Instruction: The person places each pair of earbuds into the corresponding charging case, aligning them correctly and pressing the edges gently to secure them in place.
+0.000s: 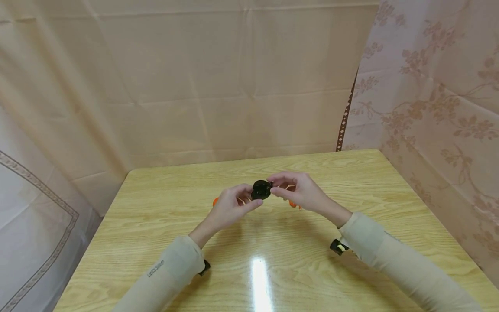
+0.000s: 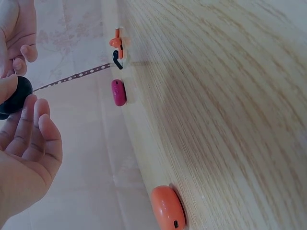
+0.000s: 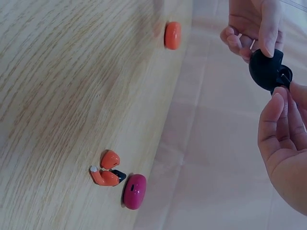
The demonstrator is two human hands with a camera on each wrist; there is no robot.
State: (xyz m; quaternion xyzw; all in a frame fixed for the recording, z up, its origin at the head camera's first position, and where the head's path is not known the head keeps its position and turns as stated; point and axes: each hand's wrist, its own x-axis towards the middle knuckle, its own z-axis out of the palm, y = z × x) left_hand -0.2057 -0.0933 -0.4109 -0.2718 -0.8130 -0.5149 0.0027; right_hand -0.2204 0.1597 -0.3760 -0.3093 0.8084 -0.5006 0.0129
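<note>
My left hand (image 1: pixel 235 207) holds a small black earbud case (image 1: pixel 261 190) above the table, thumb on one side and fingers on the other. The case has its lid raised, as the right wrist view shows. At its opening, my right hand (image 1: pixel 300 190) pinches a small black earbud (image 3: pixel 286 79) between thumb and fingertips; the fingers hide most of it. Below on the table lie orange earbuds (image 3: pixel 106 178) with another black earbud (image 3: pixel 119 174) against them. Beside these sits a magenta earbud case (image 3: pixel 135 191), closed.
An orange earbud case (image 2: pixel 168 208) rests on the table on the left, partly behind my left hand in the head view. The wooden table (image 1: pixel 304 268) ends at a hanging beige cloth (image 1: pixel 218 86). Black wrist straps (image 1: pixel 338 247) show under both sleeves.
</note>
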